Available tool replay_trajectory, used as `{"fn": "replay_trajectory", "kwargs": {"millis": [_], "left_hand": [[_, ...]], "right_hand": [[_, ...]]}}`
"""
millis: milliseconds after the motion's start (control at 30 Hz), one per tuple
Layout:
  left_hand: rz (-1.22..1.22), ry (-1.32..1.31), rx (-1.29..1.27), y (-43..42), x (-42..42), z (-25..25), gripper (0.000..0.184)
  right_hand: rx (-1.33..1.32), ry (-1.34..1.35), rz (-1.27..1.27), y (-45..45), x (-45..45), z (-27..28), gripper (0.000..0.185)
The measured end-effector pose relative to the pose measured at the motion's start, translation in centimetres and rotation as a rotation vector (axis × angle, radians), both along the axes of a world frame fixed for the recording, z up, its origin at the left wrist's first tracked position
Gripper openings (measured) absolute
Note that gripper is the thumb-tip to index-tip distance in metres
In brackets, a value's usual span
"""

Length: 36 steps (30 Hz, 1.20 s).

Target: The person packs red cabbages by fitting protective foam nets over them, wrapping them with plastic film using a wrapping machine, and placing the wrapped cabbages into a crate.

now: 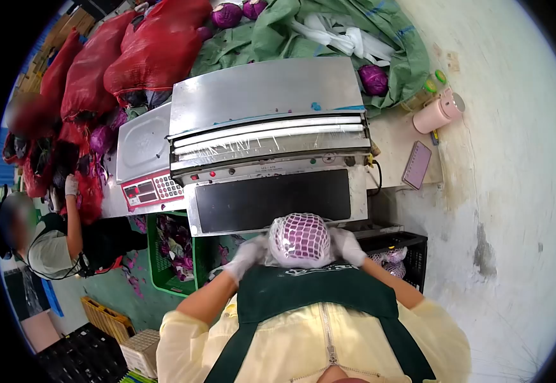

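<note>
A red cabbage [300, 240] in a white foam net, with clear film around it, is close to my body at the front edge of the wrapping machine [271, 203]. My left hand [247, 255], in a white glove, is closed at the cabbage's left side, where loose film shows. On the opposite side, my right hand [348, 246], also gloved, is closed against the cabbage and film. The fingertips of both hands are partly hidden. Beyond the cabbage lies the machine's black plate [274, 199], with white film rolls [271, 135] behind it.
A digital scale [153, 190] adjoins the machine's left. Below it, a green crate [156, 271] holds purple leaves; a black crate [418, 265] with netted cabbages stands right. A pink bottle [437, 113] and phone [417, 165] lie right. A co-worker [54, 239] handles red mesh sacks [153, 54].
</note>
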<state>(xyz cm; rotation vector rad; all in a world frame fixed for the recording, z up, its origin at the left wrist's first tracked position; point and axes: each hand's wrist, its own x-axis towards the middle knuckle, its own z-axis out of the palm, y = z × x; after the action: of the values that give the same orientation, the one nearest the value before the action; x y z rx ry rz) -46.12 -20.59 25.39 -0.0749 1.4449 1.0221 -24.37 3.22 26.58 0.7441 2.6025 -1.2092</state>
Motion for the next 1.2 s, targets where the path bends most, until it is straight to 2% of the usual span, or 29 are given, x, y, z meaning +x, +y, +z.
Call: {"fn": "replay_trajectory", "kwargs": {"millis": [33, 67, 133, 167, 200, 233, 300, 333, 367, 433, 500, 533, 567, 667, 700, 733, 767, 833, 900, 933, 967, 1000, 1033, 1067, 1100, 1167, 1200], "left_hand": [[-0.077, -0.027, 0.06, 2.0, 0.9, -1.1, 0.029], [-0.107, -0.063, 0.118, 3.6, 1.8, -1.8, 0.027], [-0.081, -0.141, 0.253, 5.7, 3.1, -1.2, 0.025], [-0.057, -0.166, 0.336, 6.2, 3.4, -0.5, 0.023], [-0.026, -0.183, 0.439, 6.6, 3.4, 0.7, 0.022], [-0.005, -0.183, 0.55, 6.9, 3.4, 2.0, 0.02], [0.01, -0.164, 0.758, 7.6, 3.3, 4.0, 0.018], [0.012, -0.183, 0.817, 7.8, 3.1, 5.1, 0.017], [0.02, -0.243, 0.794, 7.8, 2.9, 5.8, 0.016], [0.121, -0.638, 0.358, 6.3, 1.4, 11.9, 0.019], [-0.353, -0.31, 0.44, 3.8, 1.0, 9.6, 0.038], [-0.352, -0.326, 0.42, 2.0, 0.6, 9.3, 0.038], [-0.283, -0.262, 0.409, -0.1, 0.0, 9.0, 0.037], [-0.121, -0.031, 0.441, -1.2, -4.1, 8.3, 0.034], [-0.063, 0.114, 0.491, 0.3, -4.5, 11.1, 0.034], [-0.008, 0.267, 0.53, 1.9, -4.8, 14.0, 0.034], [-0.241, 0.35, 0.694, 1.7, -4.5, 16.3, 0.044], [-0.615, 0.497, 1.097, 1.4, -3.6, 21.0, 0.068], [-0.425, 0.063, 0.678, 0.8, -2.1, 19.8, 0.081], [-0.324, -0.061, 0.571, 1.1, -1.3, 19.6, 0.079], [-0.27, -0.245, 0.53, 1.7, -0.5, 20.0, 0.078], [-0.304, -0.17, 0.518, 2.6, 0.2, 18.9, 0.077], [-0.331, -0.093, 0.508, 3.6, 0.9, 17.4, 0.076], [-0.345, -0.144, 0.489, 5.0, 1.9, 16.0, 0.076], [-0.448, -0.031, 0.53, 6.3, 3.1, 15.2, 0.073], [-0.535, -0.051, 0.572, 8.0, 6.7, 15.9, 0.071], [-0.685, -0.075, 0.596, 8.7, 7.5, 16.6, 0.071]], "right_hand": [[-0.003, 0.031, 0.052, -1.0, -1.7, -3.4, 0.024], [-0.342, 0.189, -0.111, -1.8, -2.9, -0.7, 0.027], [-0.305, 0.254, -0.137, -2.7, -2.7, -1.9, 0.028], [-0.21, 0.22, -0.06, -2.1, -2.5, -2.9, 0.027], [-0.056, -0.154, -0.03, -1.6, -3.4, 0.6, 0.026], [0.085, -0.026, -0.019, -2.0, -2.8, -0.7, 0.021], [0.172, 0.171, -0.161, -2.2, -5.3, 7.0, 0.02], [0.257, 0.355, -0.172, -2.0, -6.5, 9.4, 0.021], [0.341, 0.535, -0.179, -1.9, -7.5, 11.5, 0.021], [0.496, 0.789, -0.033, -1.1, -9.5, 15.4, 0.024], [-0.484, 0.898, 0.28, -1.3, -12.7, 18.0, 0.029], [-1.347, 0.6, 0.426, -3.2, -13.2, 18.1, 0.031], [-1.596, 0.405, 0.515, -4.4, -13.8, 17.8, 0.027], [-1.596, 0.158, 0.311, -5.6, -13.5, 17.7, 0.023], [-1.653, 0.215, 0.263, -6.6, -13.2, 16.2, 0.029], [-1.62, 0.264, 0.171, -7.7, -13.0, 14.4, 0.026], [-1.593, 0.308, 0.065, -8.9, -12.6, 12.3, 0.022], [-1.618, 0.394, -0.208, -10.5, -11.7, 11.3, 0.018], [-0.989, 0.326, -0.518, -10.9, -9.7, 10.7, 0.028], [-1.102, 0.427, -0.732, -11.6, -7.5, 10.2, 0.039], [-1.177, 0.272, -0.774, -11.3, -5.2, 12.6, 0.049], [-1.171, 0.298, -0.823, -11.6, -3.4, 12.3, 0.049], [-1.268, 0.488, -0.714, -12.1, -1.7, 11.6, 0.057], [-1.354, 0.677, -0.594, -12.9, 0.1, 10.6, 0.067], [-1.521, 0.652, -0.736, -12.9, 2.3, 8.7, 0.056], [-1.559, 0.837, -0.939, -13.3, 7.0, 5.8, 0.058], [-1.535, 0.98, -1.042, -13.8, 9.9, 4.5, 0.059]]}}
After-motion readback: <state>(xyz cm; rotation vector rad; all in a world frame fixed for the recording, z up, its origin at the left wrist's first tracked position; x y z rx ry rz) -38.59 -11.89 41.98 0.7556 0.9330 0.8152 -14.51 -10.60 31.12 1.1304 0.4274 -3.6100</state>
